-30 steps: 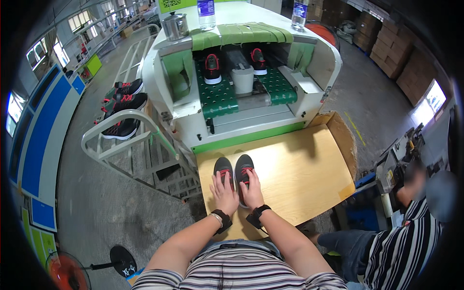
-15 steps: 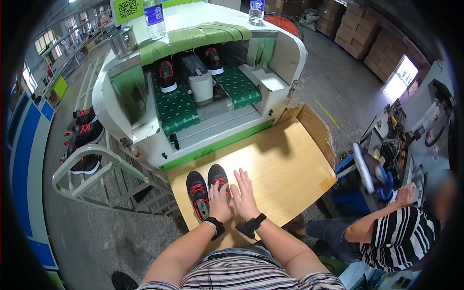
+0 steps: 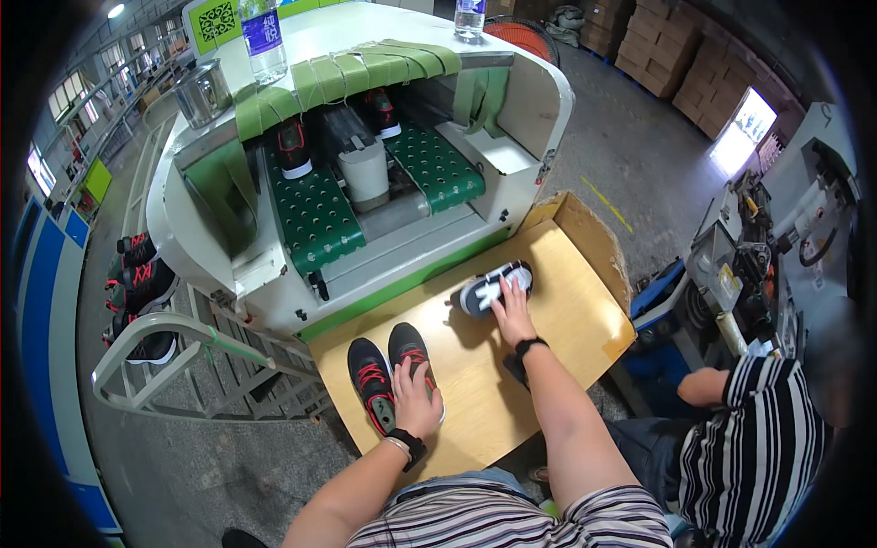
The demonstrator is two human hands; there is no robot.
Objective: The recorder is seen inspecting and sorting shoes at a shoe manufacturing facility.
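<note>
Two black sneakers with red laces stand side by side on the wooden tabletop: the left sneaker and the right sneaker. My left hand lies over the laces and opening of the right one, its fingers apart. Farther right, my right hand has its fingers on a third sneaker, which is turned so that its white and dark sole shows. A shadow falls on the wood beside it; how far it is off the table I cannot tell.
Beyond the table stands a white machine with a green perforated belt; black-and-red sneakers sit inside its mouth. A metal rack with more sneakers is at left. A co-worker in a striped shirt is at the right. A cardboard wall edges the table.
My right hand has moved away from my left, far and to the right, and now has a third sneaker in it. My left hand stays at the right sneaker of the pair.
</note>
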